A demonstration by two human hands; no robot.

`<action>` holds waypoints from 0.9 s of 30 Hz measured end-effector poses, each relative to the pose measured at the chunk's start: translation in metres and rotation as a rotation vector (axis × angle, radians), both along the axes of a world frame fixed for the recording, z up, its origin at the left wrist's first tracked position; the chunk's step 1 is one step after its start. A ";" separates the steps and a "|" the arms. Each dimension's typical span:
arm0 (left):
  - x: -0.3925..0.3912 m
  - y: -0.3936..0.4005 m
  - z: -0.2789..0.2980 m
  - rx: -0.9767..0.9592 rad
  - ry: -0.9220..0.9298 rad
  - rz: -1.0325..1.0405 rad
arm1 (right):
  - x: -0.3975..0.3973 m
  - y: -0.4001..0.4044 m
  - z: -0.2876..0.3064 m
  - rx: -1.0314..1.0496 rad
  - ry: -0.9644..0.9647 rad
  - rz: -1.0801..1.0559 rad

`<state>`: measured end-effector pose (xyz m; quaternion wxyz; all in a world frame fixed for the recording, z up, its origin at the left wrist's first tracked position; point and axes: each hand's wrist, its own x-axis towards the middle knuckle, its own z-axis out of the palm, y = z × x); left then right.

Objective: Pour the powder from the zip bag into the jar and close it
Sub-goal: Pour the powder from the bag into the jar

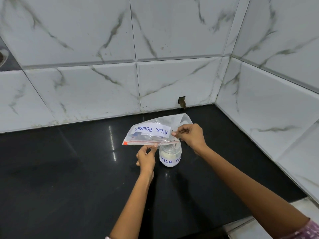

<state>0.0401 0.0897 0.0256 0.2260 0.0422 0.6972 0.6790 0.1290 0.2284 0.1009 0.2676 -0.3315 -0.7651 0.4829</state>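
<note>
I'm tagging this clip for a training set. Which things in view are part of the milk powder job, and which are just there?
Part of the job:
- zip bag, upside down, held by both hands
- jar, lid off, powder inside
- left hand and right hand, pinching the bag

Just there:
- black countertop
- tiled wall
- small hole in the wall

Jar [170, 156] on counter [69, 169] nr back-right corner; zip bag [151, 133] upside down over jar; L hand [146, 158] left of jar, R hand [191, 136] behind-right
</note>
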 end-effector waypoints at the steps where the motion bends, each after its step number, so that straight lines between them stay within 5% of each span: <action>1: 0.001 0.001 0.000 0.005 -0.004 0.001 | -0.001 0.001 0.001 0.006 -0.002 -0.001; 27: -0.004 -0.004 0.007 0.156 0.047 -0.048 | 0.005 0.004 -0.009 0.023 0.074 -0.034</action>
